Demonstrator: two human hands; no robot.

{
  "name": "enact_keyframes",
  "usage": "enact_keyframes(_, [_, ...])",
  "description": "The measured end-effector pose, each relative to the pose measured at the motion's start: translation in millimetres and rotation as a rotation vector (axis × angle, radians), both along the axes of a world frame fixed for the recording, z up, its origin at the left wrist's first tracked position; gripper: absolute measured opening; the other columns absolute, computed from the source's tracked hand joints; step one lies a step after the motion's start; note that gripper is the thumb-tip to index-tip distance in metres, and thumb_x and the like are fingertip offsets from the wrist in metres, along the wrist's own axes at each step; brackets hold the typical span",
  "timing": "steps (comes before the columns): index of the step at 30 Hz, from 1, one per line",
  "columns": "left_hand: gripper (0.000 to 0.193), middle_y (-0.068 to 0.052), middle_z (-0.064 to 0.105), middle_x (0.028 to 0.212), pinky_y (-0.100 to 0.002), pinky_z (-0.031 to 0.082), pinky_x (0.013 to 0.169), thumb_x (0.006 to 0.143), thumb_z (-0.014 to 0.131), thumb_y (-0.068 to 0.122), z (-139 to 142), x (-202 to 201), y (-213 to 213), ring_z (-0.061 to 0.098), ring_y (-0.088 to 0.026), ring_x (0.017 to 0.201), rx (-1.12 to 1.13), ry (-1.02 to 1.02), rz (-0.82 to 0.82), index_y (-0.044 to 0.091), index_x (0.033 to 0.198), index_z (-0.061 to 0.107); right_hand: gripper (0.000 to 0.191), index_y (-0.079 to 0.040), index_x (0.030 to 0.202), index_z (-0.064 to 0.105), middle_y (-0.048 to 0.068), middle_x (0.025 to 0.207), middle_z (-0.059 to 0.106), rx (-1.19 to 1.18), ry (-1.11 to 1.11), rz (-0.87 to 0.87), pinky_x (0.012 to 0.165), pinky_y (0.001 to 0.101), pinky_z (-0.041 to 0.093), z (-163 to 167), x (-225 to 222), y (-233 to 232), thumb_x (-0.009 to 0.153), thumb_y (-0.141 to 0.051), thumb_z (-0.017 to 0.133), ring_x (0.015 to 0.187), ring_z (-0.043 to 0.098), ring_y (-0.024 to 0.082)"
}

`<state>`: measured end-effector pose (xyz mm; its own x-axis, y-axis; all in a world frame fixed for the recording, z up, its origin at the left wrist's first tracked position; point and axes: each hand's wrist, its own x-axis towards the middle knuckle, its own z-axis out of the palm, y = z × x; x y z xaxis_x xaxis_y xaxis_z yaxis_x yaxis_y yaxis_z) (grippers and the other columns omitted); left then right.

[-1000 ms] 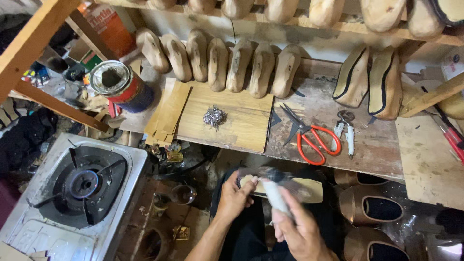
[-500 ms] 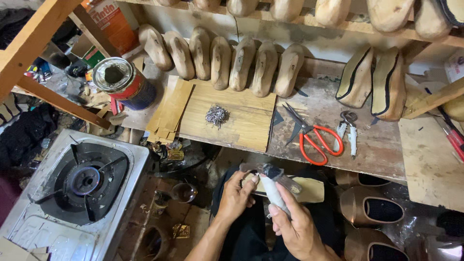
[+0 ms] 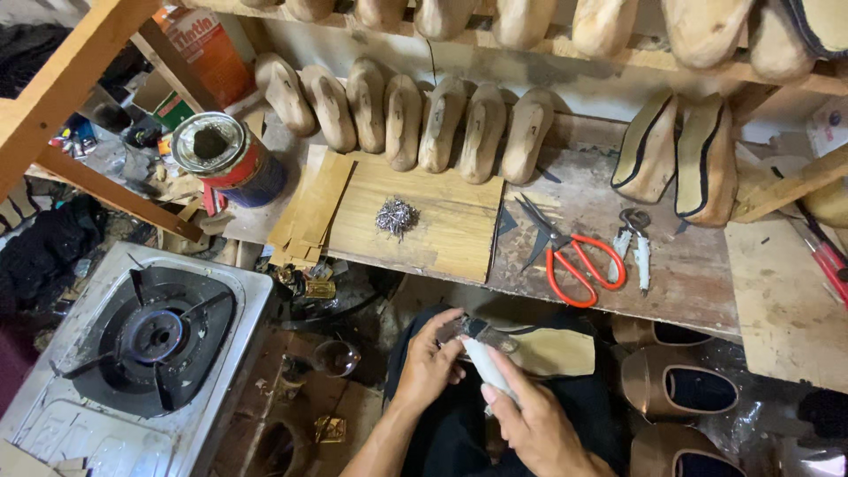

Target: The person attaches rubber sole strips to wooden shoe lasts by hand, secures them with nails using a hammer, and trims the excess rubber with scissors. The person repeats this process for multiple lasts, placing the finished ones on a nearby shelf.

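Our right hand (image 3: 530, 424) is closed around a white-handled tool (image 3: 488, 369), and our left hand (image 3: 433, 358) pinches the edge of a tan sole (image 3: 552, 352), both held over our lap below the bench's (image 3: 689, 274) front edge. On the bench, red scissors (image 3: 579, 265) lie near that edge beside pliers (image 3: 634, 243); a heap of tacks (image 3: 397, 215) sits on a board (image 3: 442, 221).

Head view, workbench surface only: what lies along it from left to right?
Open tin can → stack of tan card strips → pile of small nails on the wooden board → red-handled scissors → white-handled pincers.
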<state>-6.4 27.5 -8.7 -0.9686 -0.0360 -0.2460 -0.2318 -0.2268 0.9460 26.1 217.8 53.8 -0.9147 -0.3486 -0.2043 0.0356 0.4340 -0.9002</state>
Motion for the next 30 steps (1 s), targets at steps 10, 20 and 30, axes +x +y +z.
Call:
enact_keyframes(10, [0.052, -0.006, 0.072, 0.08, -0.028, 0.051, 0.043, 0.092, 0.065, 0.017, 11.4, -3.3, 0.7, 0.062, -0.011, 0.049, -0.055, -0.061, 0.012, 0.011, 0.141, 0.051, 0.06, -0.007, 0.152, 0.048, 0.004, 0.076, 0.069, -0.076, 0.015, -0.022, 0.049, 0.0277, 0.053, -3.8, -4.7, 3.9, 0.094, -0.015, 0.063, 0.051, 0.057, 0.011])
enact_keyframes(20, [0.056, -0.01, 0.069, 0.074, -0.028, 0.051, 0.043, 0.091, 0.064, 0.015, 4.8, -0.8, -0.2, 0.062, -0.012, 0.049, -0.102, -0.114, 0.009, 0.007, 0.145, 0.05, 0.061, -0.018, 0.15, 0.055, 0.007, 0.084, 0.074, 0.063, 0.046, 0.071, 0.059, 0.029, 0.056, 31.7, -8.8, -7.9, 0.089, -0.017, 0.065, 0.059, 0.064, 0.015])
enact_keyframes(30, [0.044, -0.009, 0.07, 0.087, -0.027, 0.053, 0.047, 0.094, 0.068, 0.018, -17.4, 1.4, 1.1, 0.064, -0.014, 0.054, 0.087, -0.131, 0.046, 0.004, 0.133, 0.053, 0.054, -0.008, 0.144, 0.053, 0.02, 0.121, 0.071, 0.504, 0.261, 0.104, 0.089, 0.0371, 0.054, -47.5, 33.1, 112.7, 0.091, -0.016, 0.065, 0.11, 0.071, 0.026])
